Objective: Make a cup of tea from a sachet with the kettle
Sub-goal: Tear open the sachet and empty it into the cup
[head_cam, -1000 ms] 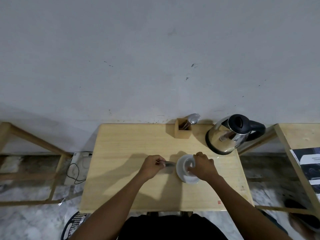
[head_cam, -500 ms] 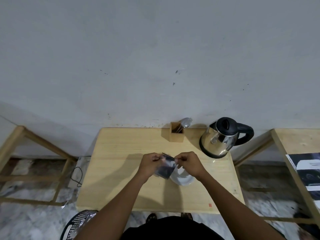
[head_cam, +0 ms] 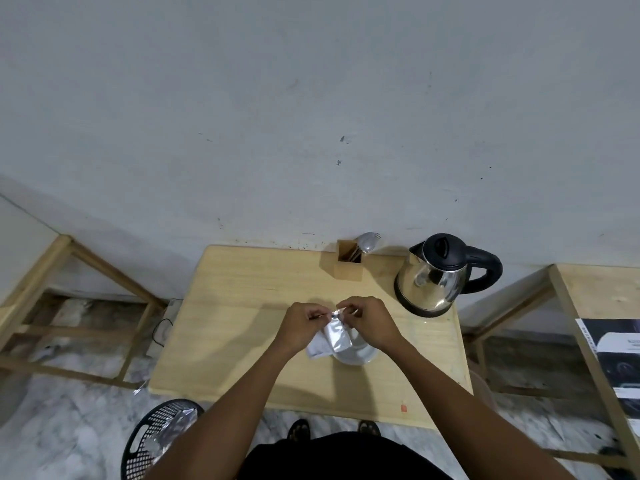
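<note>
A silvery tea sachet (head_cam: 330, 338) hangs between both hands above the wooden table (head_cam: 235, 306). My left hand (head_cam: 302, 326) pinches its top edge from the left, and my right hand (head_cam: 370, 322) pinches the same edge from the right. Just below and behind the sachet sits a white cup (head_cam: 356, 353), mostly hidden by the sachet and my right hand. A steel kettle (head_cam: 434, 277) with a black lid and handle stands at the table's back right corner, apart from my hands.
A wooden holder (head_cam: 349, 263) with a spoon and fork stands against the wall. A black mesh bin (head_cam: 156, 438) holding foil wrappers sits on the floor at front left. Wooden frames flank the table, and printed sheets (head_cam: 616, 355) lie on the right-hand one.
The hands left the cup and lifted the sachet above it; it turned from its dark side to its silver side, both hands now pinching its top edge.
</note>
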